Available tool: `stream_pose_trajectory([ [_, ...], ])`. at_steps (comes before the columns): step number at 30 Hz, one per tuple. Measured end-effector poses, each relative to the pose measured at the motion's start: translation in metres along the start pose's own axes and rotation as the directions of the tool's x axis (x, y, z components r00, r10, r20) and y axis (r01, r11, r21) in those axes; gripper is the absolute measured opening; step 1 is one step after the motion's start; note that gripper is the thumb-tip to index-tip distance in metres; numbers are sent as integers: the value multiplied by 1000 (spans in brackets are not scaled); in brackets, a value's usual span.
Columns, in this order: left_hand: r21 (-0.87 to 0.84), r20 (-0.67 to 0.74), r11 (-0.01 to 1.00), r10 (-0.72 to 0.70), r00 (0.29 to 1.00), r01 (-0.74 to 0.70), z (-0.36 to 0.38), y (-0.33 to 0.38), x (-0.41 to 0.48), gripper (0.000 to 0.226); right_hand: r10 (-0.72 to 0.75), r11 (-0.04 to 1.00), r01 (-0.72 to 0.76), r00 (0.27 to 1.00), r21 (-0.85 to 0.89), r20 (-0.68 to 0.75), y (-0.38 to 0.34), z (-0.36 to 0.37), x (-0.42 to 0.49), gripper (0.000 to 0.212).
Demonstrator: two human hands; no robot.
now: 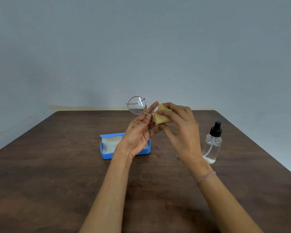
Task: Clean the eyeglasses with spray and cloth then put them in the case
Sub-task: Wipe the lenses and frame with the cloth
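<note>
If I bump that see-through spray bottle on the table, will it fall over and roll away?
It would probably tip, because the spray bottle stands tall and narrow on the table. Its round body would likely roll once it is down. It also looks smooth, so it may be a bit slippery to hold.

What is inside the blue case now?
Only a pale lining shows inside the open blue case. The left hand covers its right part, which I cannot see.

Bare forearms point(112, 190), with a red-and-white braided bracelet point(206, 177) on the right wrist.
</note>
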State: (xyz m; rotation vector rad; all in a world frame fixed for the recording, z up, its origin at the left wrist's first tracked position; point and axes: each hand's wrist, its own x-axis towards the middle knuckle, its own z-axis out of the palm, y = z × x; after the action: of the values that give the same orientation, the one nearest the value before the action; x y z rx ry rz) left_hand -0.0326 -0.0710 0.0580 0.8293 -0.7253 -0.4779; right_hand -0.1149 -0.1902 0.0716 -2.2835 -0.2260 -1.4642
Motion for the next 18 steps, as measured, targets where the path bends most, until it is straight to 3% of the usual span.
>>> stream_pose_trajectory([
  [2,-1,19,1000,8,1000,-8,-1,1,0,35,33,998,-32,999,59,-12,-2,-1,0,35],
  [6,-42,35,999,-8,999,9,-3,-2,-1,61,87,983,-83,996,166,-14,-7,0,1,34],
  [18,-98,58,995,-20,998,25,0,2,-5,50,-72,995,69,997,72,26,-9,8,-2,36],
])
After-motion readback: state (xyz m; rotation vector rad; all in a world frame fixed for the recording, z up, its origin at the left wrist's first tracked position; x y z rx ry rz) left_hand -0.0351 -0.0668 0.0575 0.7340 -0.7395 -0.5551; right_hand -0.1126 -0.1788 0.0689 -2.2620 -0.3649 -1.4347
